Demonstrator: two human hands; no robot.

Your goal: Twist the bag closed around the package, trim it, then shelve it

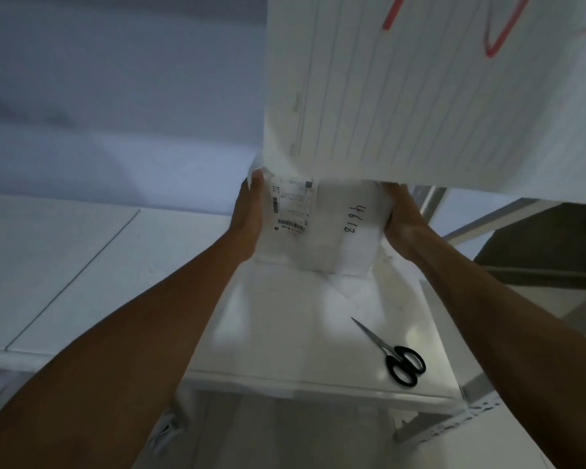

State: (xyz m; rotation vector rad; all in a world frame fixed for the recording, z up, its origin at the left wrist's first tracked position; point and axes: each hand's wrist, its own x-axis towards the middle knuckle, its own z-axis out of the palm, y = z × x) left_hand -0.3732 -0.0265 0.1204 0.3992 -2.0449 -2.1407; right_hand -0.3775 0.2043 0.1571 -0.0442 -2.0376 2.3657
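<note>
A white bagged package (322, 228) with a barcode label and the handwritten number 46613 sits at the back of a white shelf board (285, 333), its far end hidden under a big white sheet. My left hand (249, 214) grips its left side and my right hand (401, 221) grips its right side. Black-handled scissors (391, 353) lie shut on the shelf, near my right forearm, blades pointing away to the upper left.
A large white lined sheet with red marks (437, 89) hangs over the shelf's upper right. Grey metal shelf posts (487, 401) stand at the right. A white surface (65, 265) spreads at the left, with a pale wall (115, 96) behind it.
</note>
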